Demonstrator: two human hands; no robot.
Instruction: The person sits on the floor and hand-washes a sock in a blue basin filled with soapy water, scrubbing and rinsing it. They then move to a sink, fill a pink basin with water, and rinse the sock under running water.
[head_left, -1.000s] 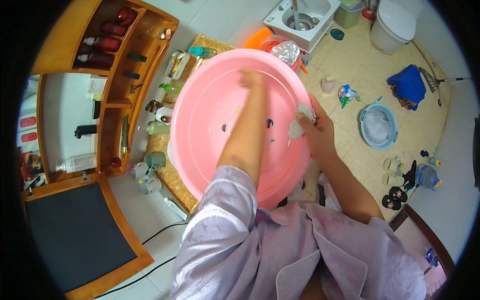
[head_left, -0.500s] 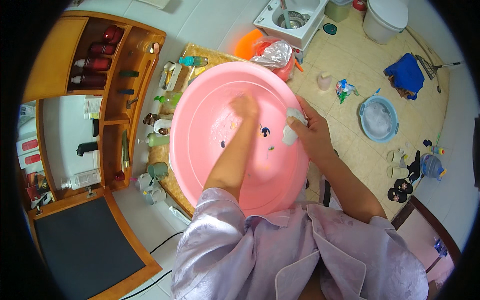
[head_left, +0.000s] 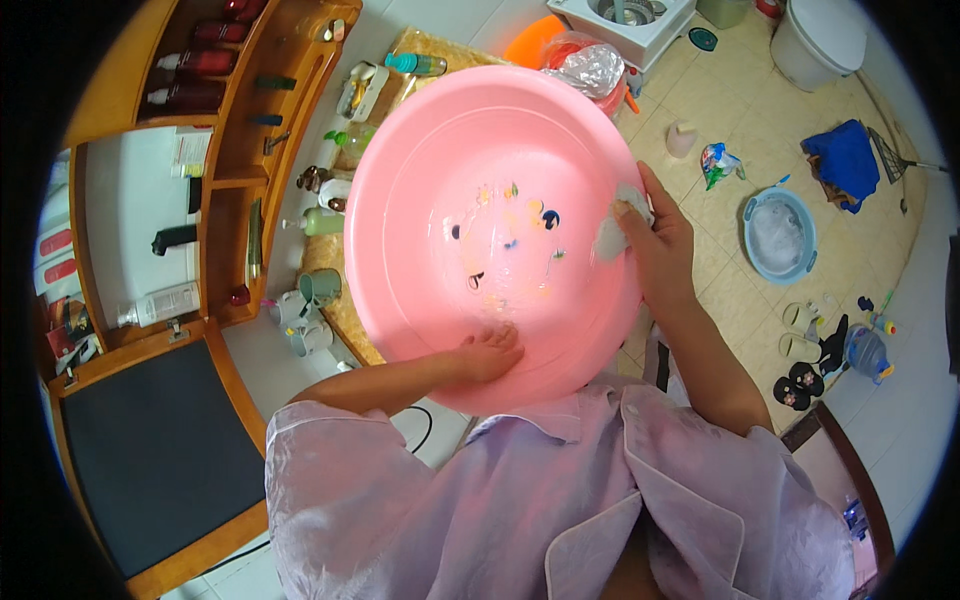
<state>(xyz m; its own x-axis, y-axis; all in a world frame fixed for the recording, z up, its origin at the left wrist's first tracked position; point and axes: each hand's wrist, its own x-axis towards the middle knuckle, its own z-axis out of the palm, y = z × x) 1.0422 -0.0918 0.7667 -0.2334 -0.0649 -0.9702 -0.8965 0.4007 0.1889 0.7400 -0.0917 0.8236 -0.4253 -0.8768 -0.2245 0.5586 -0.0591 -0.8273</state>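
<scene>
A large pink basin (head_left: 405,240) fills the middle of the view, with a little water and a colourful printed picture on its bottom. My left hand (head_left: 490,353) is inside it near the close wall, fingers stretched out and nothing visible in them. My right hand (head_left: 660,240) clasps the basin's right rim. Pinched under its thumb, a wet greyish-white cloth (head_left: 612,236) lies against the inner wall. The right fingers are partly hidden behind the rim.
Beside the basin on the left, a brown counter (head_left: 345,318) bears bottles and cups (head_left: 312,335). An open wooden cabinet (head_left: 235,180) hangs further left. On the tiled floor at the right stand a blue tub (head_left: 778,235) of suds, a blue cloth (head_left: 845,160) and slippers (head_left: 798,385).
My left hand has swept from the far part of the basin towards me, and its fingers have spread. The right hand keeps its hold on the rim and cloth.
</scene>
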